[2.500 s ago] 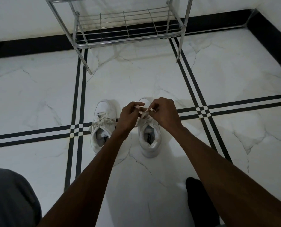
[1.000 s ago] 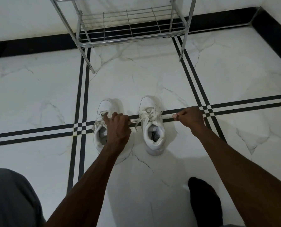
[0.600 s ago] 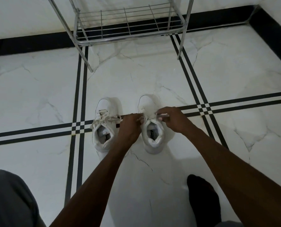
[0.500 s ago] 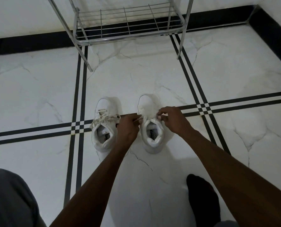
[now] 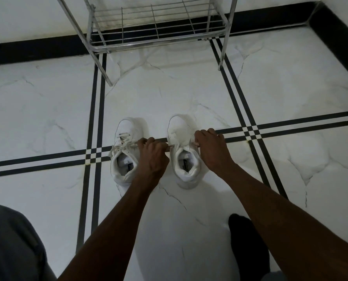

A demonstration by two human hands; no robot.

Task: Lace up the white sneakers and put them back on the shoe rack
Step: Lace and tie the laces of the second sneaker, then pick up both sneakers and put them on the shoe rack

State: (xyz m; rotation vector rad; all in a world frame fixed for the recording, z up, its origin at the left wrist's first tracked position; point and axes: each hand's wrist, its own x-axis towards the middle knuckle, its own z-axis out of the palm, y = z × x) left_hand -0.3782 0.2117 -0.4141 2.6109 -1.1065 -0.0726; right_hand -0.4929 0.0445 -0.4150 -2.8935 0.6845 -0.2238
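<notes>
Sneakers, white, side by side on the marble floor (image 5: 189, 94), toes toward the rack (image 5: 156, 27), heels toward the person. Left sneaker (image 5: 126, 128) across the black tile stripes (image 5: 290, 126), laces (image 5: 124, 142) already crossed and bunched over the tongue. Right sneaker (image 5: 182, 159) just beside it, apart by a narrow gap. Left hand (image 5: 153, 157) in that gap, partly over the left sneaker's inner edge, fingers curled shut, pinching a lace end (image 5: 172, 146) of the right sneaker. Right hand (image 5: 213, 151) against the right sneaker's outer side, fingers folded closed near the top eyelets; lace in that grip likely but too small to tell for certain. Both forearms stretched forward from the lower edge of the view. Rack of chrome wire against the wall at the far edge of the floor, lowest shelf bare, well apart from the sneakers. Dark sock (image 5: 248, 246) on the floor near the right forearm; grey trouser knee (image 5: 10, 244) at the lower left corner.
</notes>
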